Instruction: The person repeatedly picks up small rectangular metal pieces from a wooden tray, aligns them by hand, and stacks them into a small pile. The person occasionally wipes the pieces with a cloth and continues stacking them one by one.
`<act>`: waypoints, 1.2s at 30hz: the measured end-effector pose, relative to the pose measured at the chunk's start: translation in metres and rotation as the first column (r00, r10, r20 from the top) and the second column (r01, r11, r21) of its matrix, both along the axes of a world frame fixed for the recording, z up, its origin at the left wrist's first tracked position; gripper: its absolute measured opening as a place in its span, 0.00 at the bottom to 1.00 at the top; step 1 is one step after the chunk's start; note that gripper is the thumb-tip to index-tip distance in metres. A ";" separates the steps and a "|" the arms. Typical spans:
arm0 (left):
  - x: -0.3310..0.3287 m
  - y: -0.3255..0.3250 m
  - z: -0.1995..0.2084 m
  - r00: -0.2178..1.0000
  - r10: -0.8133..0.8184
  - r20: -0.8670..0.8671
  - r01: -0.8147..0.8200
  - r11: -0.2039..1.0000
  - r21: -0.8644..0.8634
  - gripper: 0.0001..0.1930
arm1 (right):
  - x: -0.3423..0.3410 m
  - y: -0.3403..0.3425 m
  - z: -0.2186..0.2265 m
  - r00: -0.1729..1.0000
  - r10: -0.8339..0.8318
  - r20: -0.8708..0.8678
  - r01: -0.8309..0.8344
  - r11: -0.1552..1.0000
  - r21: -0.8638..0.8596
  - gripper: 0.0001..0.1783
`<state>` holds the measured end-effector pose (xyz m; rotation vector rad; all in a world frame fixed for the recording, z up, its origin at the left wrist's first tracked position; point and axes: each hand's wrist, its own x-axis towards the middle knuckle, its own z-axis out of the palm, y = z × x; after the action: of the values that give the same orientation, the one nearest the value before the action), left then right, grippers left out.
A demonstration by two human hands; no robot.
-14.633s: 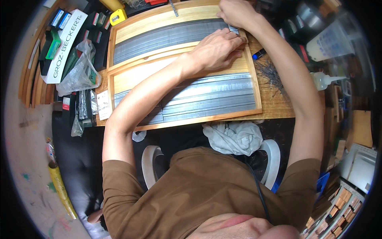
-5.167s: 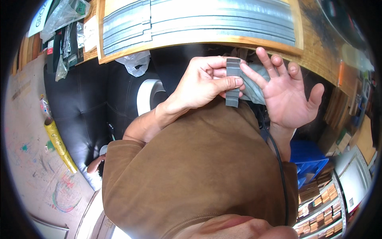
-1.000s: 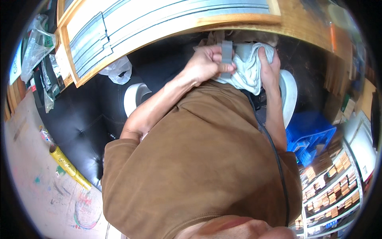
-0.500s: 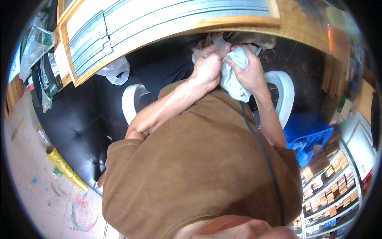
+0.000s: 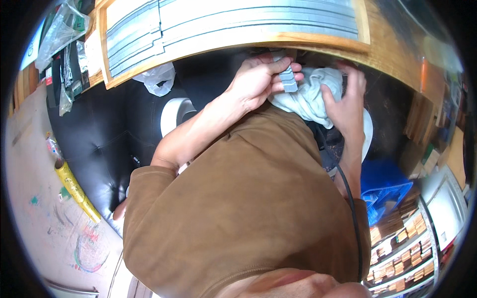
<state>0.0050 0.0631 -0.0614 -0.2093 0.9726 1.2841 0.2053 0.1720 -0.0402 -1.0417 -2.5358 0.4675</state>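
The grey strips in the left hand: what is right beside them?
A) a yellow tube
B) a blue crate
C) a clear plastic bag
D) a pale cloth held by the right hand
D: the left hand pinches the grey strips against the pale cloth, which the right hand holds.

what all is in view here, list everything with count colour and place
metal strip bundle: one, grey, pinched in the left hand above the lap
cloth: one, pale grey-white, crumpled under the bundle, held by the right hand
wooden tray: one, light wood, on the bench at the top, filled with long grey strips
plastic bag: one, clear-white, hanging below the tray's left corner
seat: one, black and padded, to the left
tape roll: one, white, beside the left forearm
tube: one, yellow, lying lower left
crate: one, blue, right of the lap
left hand: grip shut on the bundle
right hand: grip shut on the cloth
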 end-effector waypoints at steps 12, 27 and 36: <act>0.010 -0.034 0.050 0.998 -0.055 -0.015 0.056 0.987 0.148 0.10 | -0.002 -0.054 0.009 0.800 0.198 -0.567 -0.572 0.537 -0.620 0.12; -0.032 -0.009 0.067 0.875 -0.358 -0.326 0.386 0.922 0.024 0.13 | -0.031 -0.066 0.011 0.766 0.047 -0.641 -0.533 0.604 -0.592 0.13; -0.021 -0.023 0.066 0.735 -0.231 -0.637 0.385 0.916 0.113 0.10 | -0.020 -0.025 0.046 0.898 0.119 -0.424 -0.399 0.626 -0.670 0.15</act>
<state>-0.0157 0.0404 0.0043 0.5882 1.3226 1.1526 0.1852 0.1472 0.0059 -0.6921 -2.1674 1.7377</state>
